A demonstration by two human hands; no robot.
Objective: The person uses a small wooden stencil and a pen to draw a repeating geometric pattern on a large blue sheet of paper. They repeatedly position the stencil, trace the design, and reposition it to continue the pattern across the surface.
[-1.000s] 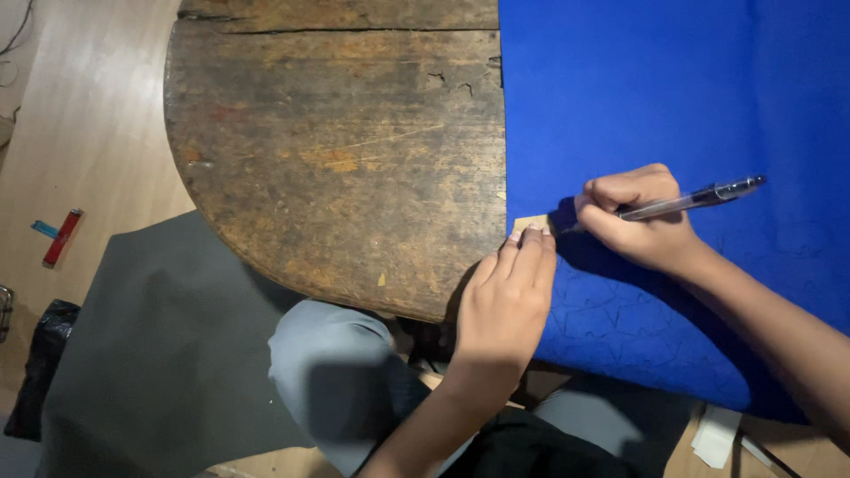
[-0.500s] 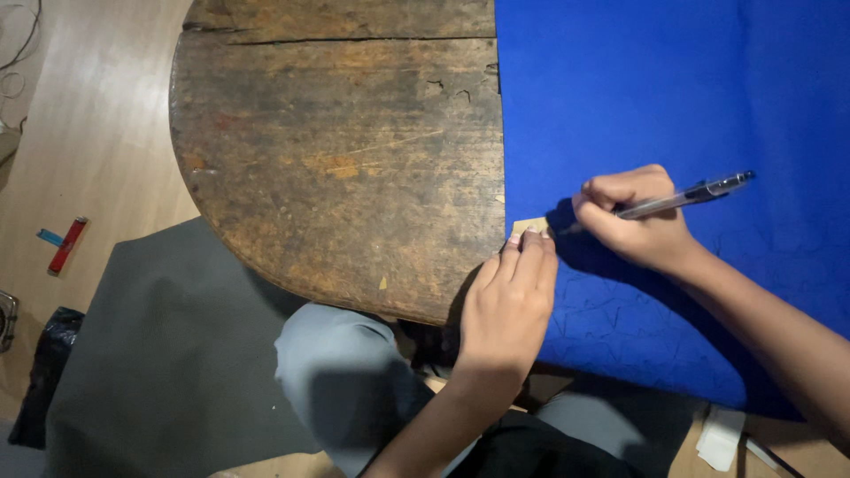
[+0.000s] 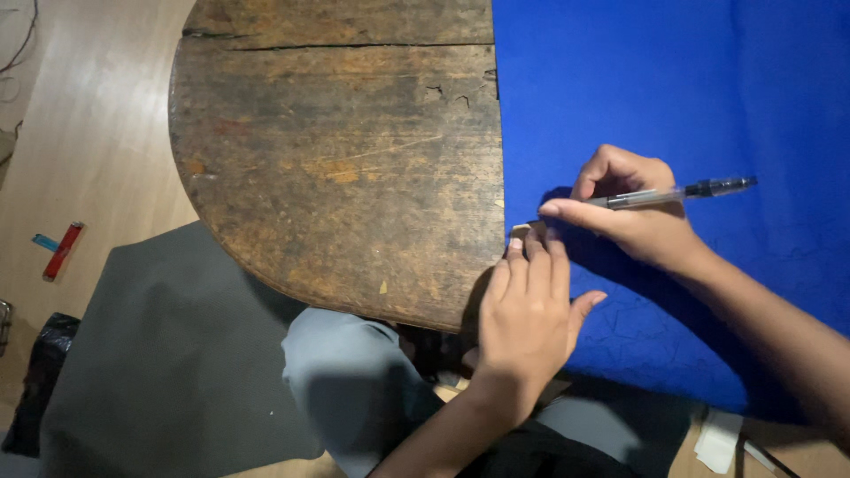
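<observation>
Around the work we've got a worn, rounded wooden counter (image 3: 336, 168) with a long crack running across its far part and scratches all over. Down on the pale wood floor (image 3: 88, 133) at the left lies a small red stick-shaped thing (image 3: 64, 250) with a little blue piece (image 3: 44, 242) just beside it. Nearer, a big grey mat (image 3: 168, 372) spreads under the counter's near edge, and a black bag-like thing (image 3: 49, 381) sits at its left edge. Near right, a white scrap (image 3: 719, 438) lies on the floor.
</observation>
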